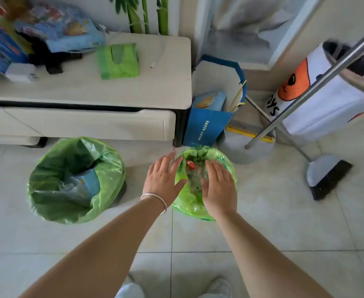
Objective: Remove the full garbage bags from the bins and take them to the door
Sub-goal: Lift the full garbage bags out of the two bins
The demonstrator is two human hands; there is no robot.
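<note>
On the tiled floor at the left, in front of the low cabinet (86,91), stands the larger bin with its green bag (75,179) folded over the rim, mouth facing up, trash lying low inside; it waits its turn; to its right, near the cabinet's corner, sits the smaller green bag (204,201), also mouth-up, its long axis running straight down into the bin it lines, and this is the one in hand; my left hand (162,179) hovers flat and spread at its left rim, my right hand (218,188) likewise over its right side, both open and gripping nothing; I judge this the reach before the first lift; next I must pinch the folded rim on both sides, gather it inward and pull upward; further right lean a blue paper bag (206,125) and a broom (327,175).
</note>
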